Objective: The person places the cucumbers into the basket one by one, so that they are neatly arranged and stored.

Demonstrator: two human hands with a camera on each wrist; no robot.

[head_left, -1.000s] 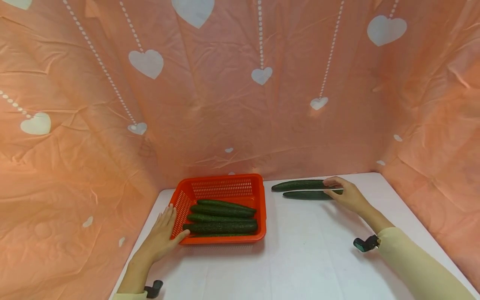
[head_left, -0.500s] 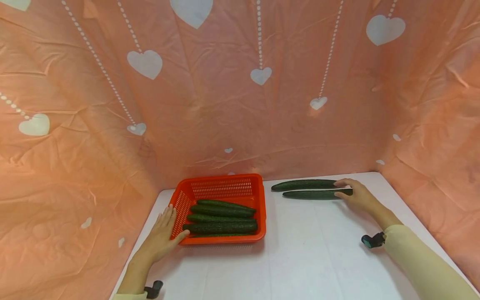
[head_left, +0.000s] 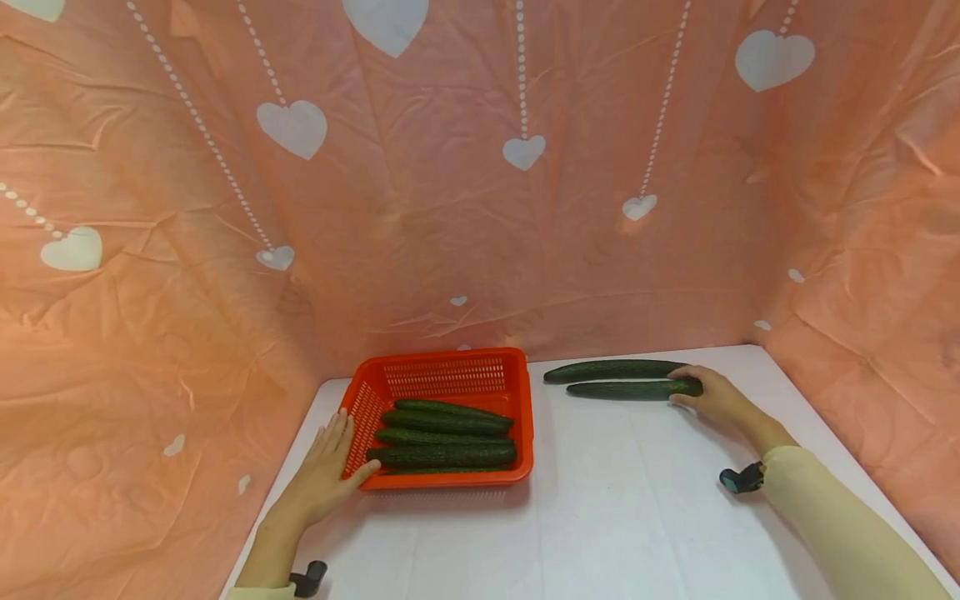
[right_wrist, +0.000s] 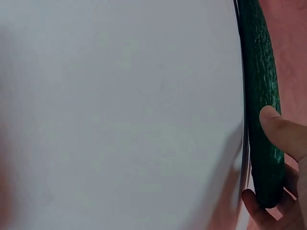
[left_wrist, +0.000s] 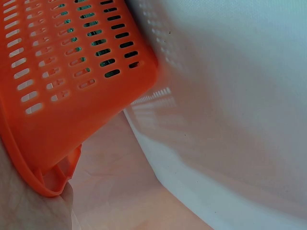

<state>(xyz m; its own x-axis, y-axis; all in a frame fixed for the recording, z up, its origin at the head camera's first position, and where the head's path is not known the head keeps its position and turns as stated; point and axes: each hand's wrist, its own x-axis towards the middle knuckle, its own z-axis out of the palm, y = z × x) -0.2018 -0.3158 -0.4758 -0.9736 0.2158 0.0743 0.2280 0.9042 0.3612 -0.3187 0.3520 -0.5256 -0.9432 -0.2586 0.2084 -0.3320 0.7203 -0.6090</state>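
Note:
At the back right of the white table, my right hand (head_left: 716,398) grips the right end of the nearer dark green cucumber (head_left: 622,390). In the right wrist view, the thumb presses one side of that cucumber (right_wrist: 264,81) and fingers curl round the other. A second cucumber (head_left: 600,369) lies just behind it, nearly parallel. My left hand (head_left: 318,475) rests with spread, straight fingers on the left rim of a red slotted plastic basket (head_left: 522,417). Several cucumbers (head_left: 442,454) lie side by side in the basket. The left wrist view shows the basket's outer wall (left_wrist: 72,120) close up.
A white cloth covers the table (head_left: 600,517). Behind it and on both sides hangs an orange-pink sheet (head_left: 450,208) with white hearts. The basket stands near the table's back left corner.
My right hand has slid right along the two cucumbers, then settled on the nearer one's right end and taken hold of it. The left hand and basket have stayed put.

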